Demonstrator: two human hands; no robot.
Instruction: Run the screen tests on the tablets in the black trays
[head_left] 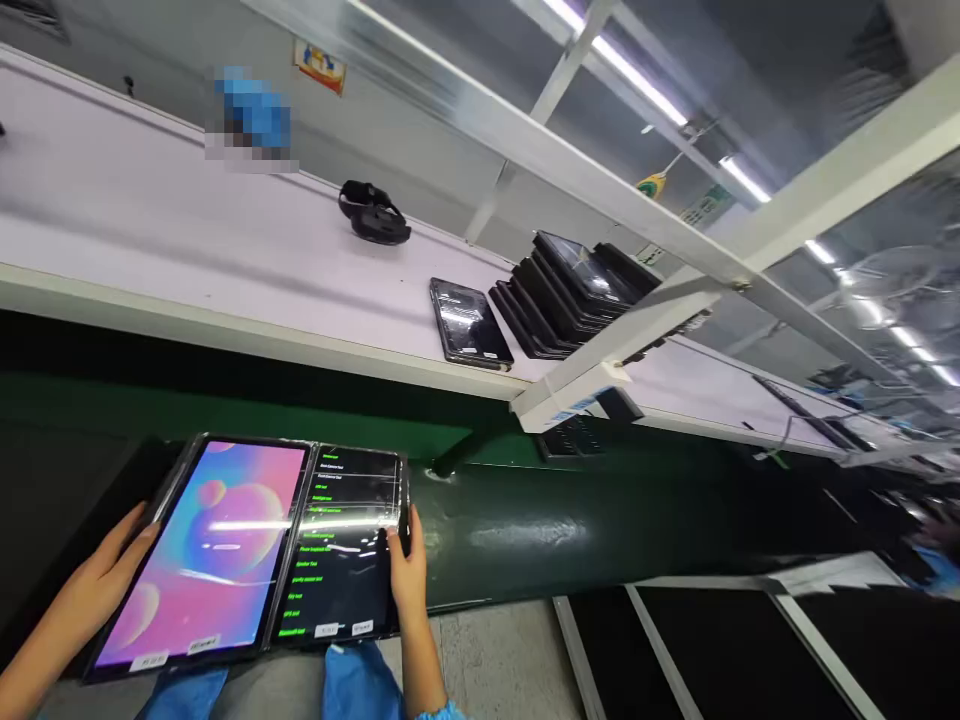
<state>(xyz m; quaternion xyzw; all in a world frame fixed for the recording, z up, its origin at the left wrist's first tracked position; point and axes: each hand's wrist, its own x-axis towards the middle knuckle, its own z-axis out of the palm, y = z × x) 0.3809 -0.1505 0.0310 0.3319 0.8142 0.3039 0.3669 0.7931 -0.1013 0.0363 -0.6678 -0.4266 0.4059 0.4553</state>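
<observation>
Two tablets lie side by side in front of me, edges touching. On the left tablet (214, 550) a pink and blue bubble wallpaper is lit. The right tablet (337, 560) shows a black screen with a list of green test lines. Both carry clear film and small white labels along the near edge. My left hand (109, 570) grips the left tablet by its outer edge. Gripping the right tablet's outer edge, my right hand (409, 570) has its thumb on the front; its other fingers are partly hidden.
A green bench surface (510, 530) spreads beneath a raised white shelf (225, 270). On the shelf are a black strapped device (375, 218), a single tablet (470, 322) and stacked tablets (570, 290). A white post (592, 370) slants across. Black panels (720, 650) are lower right.
</observation>
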